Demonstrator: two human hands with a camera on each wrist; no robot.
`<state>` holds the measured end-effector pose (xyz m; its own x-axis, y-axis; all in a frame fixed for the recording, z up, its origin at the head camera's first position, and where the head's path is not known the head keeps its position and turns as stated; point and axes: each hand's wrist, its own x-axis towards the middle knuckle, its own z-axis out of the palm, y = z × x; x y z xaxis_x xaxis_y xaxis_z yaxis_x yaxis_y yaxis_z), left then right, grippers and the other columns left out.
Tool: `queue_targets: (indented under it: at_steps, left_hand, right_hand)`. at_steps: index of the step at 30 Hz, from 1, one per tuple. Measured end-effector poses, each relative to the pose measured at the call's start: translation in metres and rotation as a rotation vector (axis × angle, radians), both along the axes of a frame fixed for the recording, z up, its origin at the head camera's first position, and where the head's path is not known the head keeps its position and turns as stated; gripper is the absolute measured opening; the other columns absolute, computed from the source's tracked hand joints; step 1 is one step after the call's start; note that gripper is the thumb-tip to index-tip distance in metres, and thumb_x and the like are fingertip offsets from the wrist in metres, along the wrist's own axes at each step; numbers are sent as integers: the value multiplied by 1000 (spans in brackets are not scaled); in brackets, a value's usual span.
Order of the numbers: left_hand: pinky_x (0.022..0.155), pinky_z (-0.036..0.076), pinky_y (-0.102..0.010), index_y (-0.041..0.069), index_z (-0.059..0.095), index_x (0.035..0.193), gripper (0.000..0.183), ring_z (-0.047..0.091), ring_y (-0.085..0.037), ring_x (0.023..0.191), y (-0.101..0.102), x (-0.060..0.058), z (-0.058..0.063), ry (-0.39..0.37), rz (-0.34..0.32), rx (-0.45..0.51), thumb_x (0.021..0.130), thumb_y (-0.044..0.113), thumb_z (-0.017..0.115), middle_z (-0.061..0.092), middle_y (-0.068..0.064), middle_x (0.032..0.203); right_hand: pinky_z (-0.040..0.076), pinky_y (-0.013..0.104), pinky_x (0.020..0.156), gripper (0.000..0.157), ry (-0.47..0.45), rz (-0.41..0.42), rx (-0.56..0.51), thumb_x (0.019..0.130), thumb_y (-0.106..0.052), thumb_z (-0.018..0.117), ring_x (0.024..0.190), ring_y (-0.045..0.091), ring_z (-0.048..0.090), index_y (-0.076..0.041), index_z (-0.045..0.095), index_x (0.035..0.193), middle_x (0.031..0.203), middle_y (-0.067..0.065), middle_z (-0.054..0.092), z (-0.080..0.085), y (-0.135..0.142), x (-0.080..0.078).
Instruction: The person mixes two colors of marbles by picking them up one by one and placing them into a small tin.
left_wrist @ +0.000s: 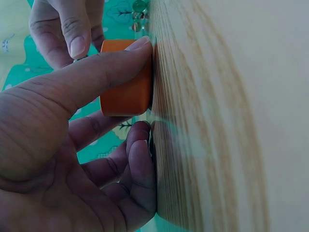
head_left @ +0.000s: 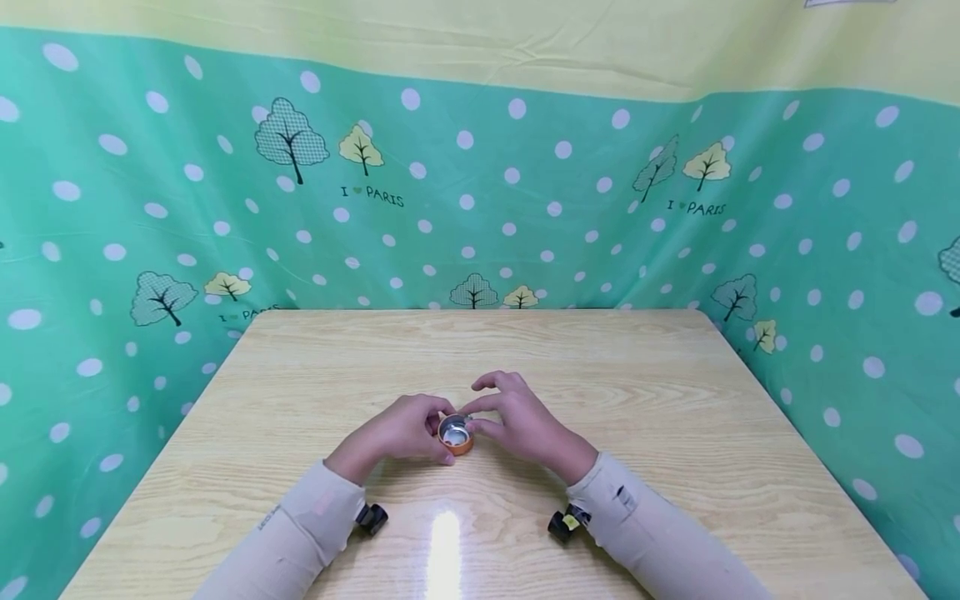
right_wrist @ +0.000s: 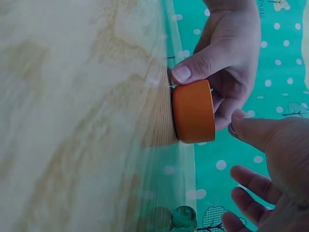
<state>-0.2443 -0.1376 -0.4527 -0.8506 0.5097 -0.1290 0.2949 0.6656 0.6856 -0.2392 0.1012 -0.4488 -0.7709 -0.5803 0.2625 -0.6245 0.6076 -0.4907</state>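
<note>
A small orange bowl with a shiny silver inside stands on the wooden table in front of me. My left hand grips it from the left, the thumb along its near side. In the left wrist view the left thumb lies across the orange wall. From the right, my right hand reaches to the bowl's rim. Its thumb and index finger pinch a small shiny round thing, mostly hidden by the fingertips. The other right fingers are spread. Green glass marbles lie on the table beside the right hand in the right wrist view.
The light wooden table reaches back to a green curtain with white dots and printed trees. More of this cloth hangs at both sides. A black wrist camera is strapped at each sleeve, low over the table.
</note>
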Motion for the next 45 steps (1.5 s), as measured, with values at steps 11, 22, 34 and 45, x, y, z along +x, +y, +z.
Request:
queue_targets:
  at_steps: [11,22,34,45]
  left_hand:
    - [62,46,-31,21,71,110,49,56,-14,69,0,0,0,5,-8,-5,70,27,98,66,1,80]
    - [61,46,-31,22,72,110,48,56,-15,69,1,1,1,15,-19,-20,70,29,98,65,1,80]
    - [63,46,-32,20,72,112,52,57,-15,70,2,3,2,48,-16,-49,69,31,98,65,2,78]
    - [62,46,-31,21,74,107,49,56,-14,70,5,5,4,47,-8,-42,65,30,100,66,2,79]
  right_hand:
    - [44,50,103,20,39,30,34,92,-30,79,124,33,51,-25,82,111,136,10,61,-2,-2,2]
    - [43,50,105,19,12,14,66,93,-30,80,126,33,49,-27,82,111,139,10,60,-5,-4,2]
    - [44,49,105,19,-11,-1,84,93,-31,79,127,30,48,-27,81,111,140,8,58,-4,-6,5]
    - [43,50,107,20,-31,-26,76,93,-31,79,129,31,48,-25,80,112,141,7,58,0,-4,6]
